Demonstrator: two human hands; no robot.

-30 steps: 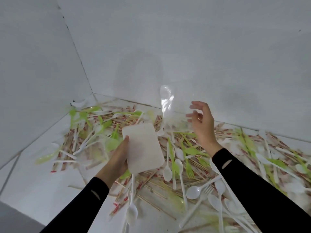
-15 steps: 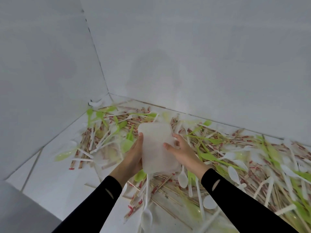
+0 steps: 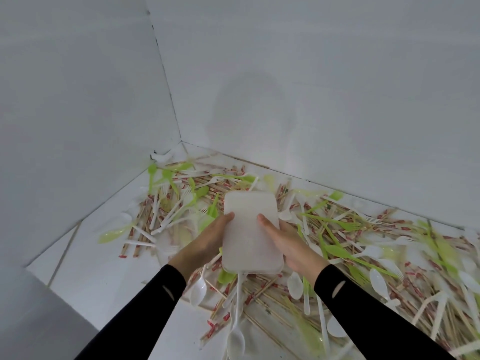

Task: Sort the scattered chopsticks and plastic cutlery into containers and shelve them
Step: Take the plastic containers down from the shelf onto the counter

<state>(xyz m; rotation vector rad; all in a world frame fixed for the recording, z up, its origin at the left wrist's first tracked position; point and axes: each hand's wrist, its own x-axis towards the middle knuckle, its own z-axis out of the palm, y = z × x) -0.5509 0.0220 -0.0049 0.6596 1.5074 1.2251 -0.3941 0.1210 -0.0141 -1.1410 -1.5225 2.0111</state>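
Underfoot, a white tiled floor [image 3: 104,276] meets two plain white walls [image 3: 311,74] in a corner. Paper-sleeved wooden chopsticks [image 3: 259,288], white plastic spoons [image 3: 198,288] and lime-green plastic forks [image 3: 337,223] lie strewn from that corner along the far wall to the floor's right edge. Above the heap, the left hand [image 3: 207,242] and right hand [image 3: 288,245] grip a frosted white rectangular plastic container [image 3: 250,229] by its long sides, thumbs on top.
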